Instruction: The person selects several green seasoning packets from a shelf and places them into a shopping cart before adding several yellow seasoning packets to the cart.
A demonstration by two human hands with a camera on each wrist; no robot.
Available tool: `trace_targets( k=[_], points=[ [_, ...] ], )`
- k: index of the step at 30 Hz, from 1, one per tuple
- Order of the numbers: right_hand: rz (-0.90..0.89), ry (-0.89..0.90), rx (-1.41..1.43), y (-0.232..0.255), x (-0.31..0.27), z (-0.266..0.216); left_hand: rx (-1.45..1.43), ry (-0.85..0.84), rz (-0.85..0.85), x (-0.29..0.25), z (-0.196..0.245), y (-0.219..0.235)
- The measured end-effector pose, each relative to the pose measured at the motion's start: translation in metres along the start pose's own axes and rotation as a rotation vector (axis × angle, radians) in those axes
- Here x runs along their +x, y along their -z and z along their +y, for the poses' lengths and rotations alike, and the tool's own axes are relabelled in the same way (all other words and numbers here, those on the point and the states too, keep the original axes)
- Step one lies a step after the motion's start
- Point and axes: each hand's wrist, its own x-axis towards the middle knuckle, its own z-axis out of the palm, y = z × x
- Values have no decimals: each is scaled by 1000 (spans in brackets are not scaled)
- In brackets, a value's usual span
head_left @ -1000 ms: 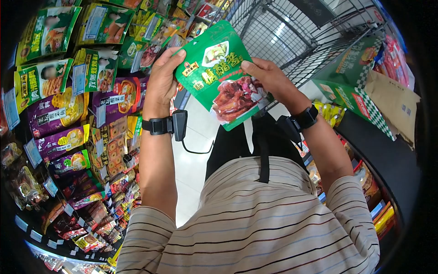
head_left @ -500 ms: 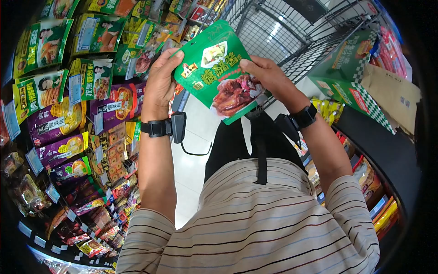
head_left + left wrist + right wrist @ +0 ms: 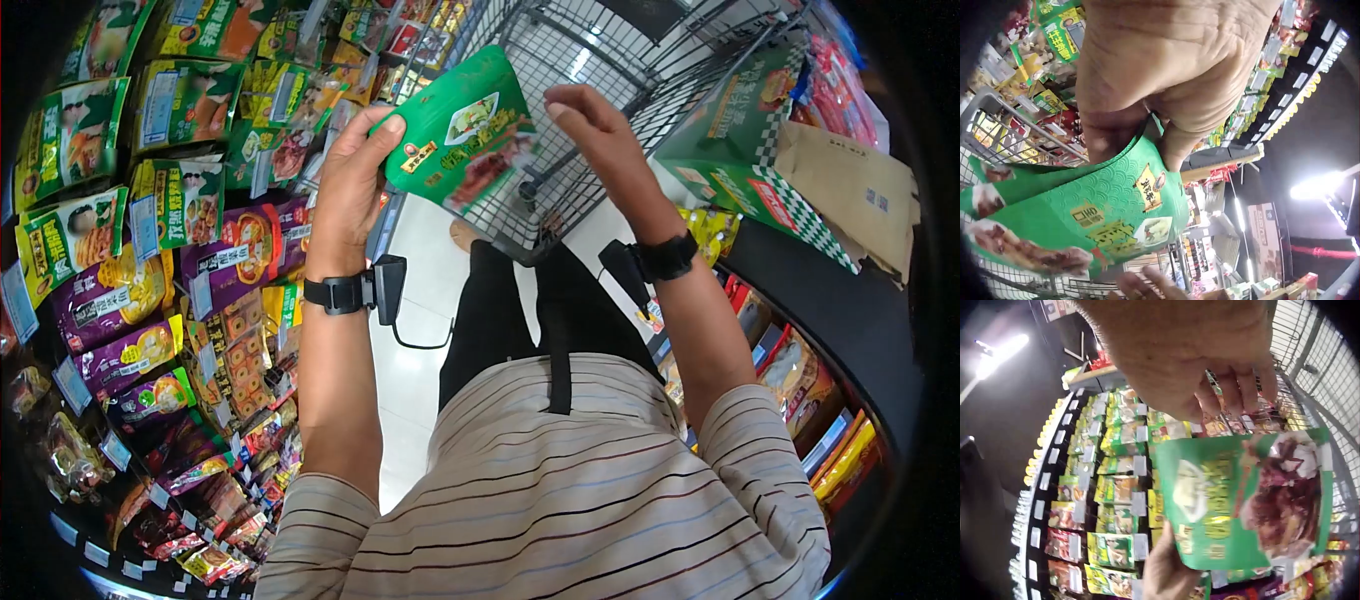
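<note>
While pinched at one edge by the left hand (image 3: 350, 168), with right hand (image 3: 603, 143) empty, fingers relaxed, and held near the grey wire shopping cart (image 3: 620, 88): glossy green, meat-printed plastic pouch (image 3: 468, 108), probably light, floppy, slippery; best gripped at both side edges.

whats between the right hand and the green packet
Nothing but a narrow gap between the right hand and the green packet; the cart's wire mesh shows behind it in the head view.
</note>
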Motion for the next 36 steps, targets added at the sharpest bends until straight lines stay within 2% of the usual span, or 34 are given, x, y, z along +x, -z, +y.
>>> trace_targets(
  k=[1, 3, 6, 9, 11, 14, 15, 22, 23, 30, 33, 36],
  points=[
    [-22, -11, 43, 6, -2, -18, 46, -11, -4, 4, -3, -6],
    [-233, -80, 229, 7, -16, -64, 152, -28, 1, 17, -15, -12],
    [-704, -153, 614, -2, -50, -142, 317, -13, 24, 42, -31, -13],
    [-1014, 61, 1014, -20, -79, -171, 359, -11, -2, 62, -43, -15],
    [-1103, 128, 1158, -28, -86, -178, 366, 12, -17, 73, -58, -17],
    [-1171, 176, 1293, -39, -88, -182, 487, 8, -54, 86, -88, -20],
    [-1177, 181, 1315, -40, -88, -181, 428, 29, -61, 87, -98, -23],
    [-1207, 203, 1432, -44, -86, -178, 677, -8, -101, 94, -164, -42],
    [-1203, 199, 1435, -43, -85, -176, 859, -58, -77, 93, -173, -44],
    [-1209, 201, 1495, -43, -86, -169, 1238, -8, -80, 89, -188, -63],
    [-1214, 205, 1516, -45, -85, -167, 1269, -25, -83, 91, -189, -62],
    [-1227, 209, 1529, -46, -85, -168, 1291, -53, -197, 81, -198, -63]
  ],
)
